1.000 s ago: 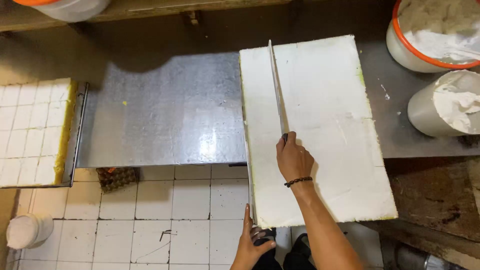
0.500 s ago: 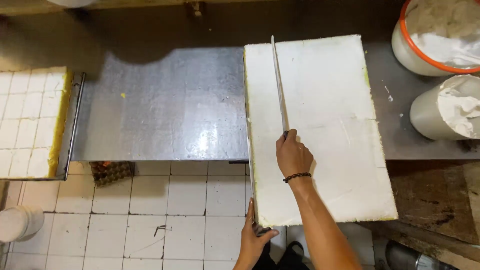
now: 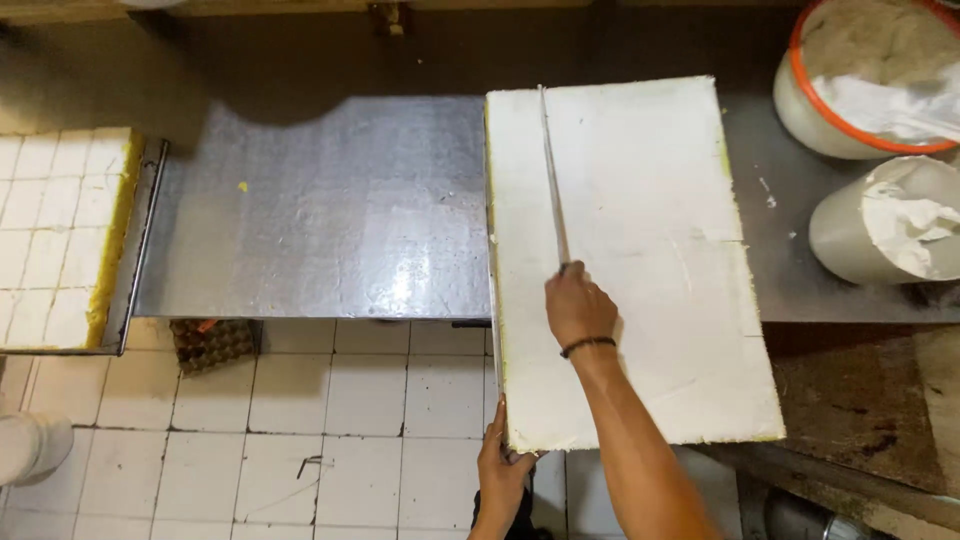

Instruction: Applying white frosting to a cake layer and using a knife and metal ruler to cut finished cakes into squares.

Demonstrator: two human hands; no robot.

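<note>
The right hand [image 3: 580, 308] stayed closed on the long knife [image 3: 552, 175] over the white slab [image 3: 650, 300] at centre-right; the left hand [image 3: 500, 470] had slid up, fingers gripping the slab's lower-left corner, steadying it.

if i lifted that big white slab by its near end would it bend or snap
Probably sags: the white slab is broad, thin and overhangs the steel table, with the left hand at its corner. Its yellow edge looks soft, so likely crumbly. The long knife in the right hand suggests easy cutting.
</note>
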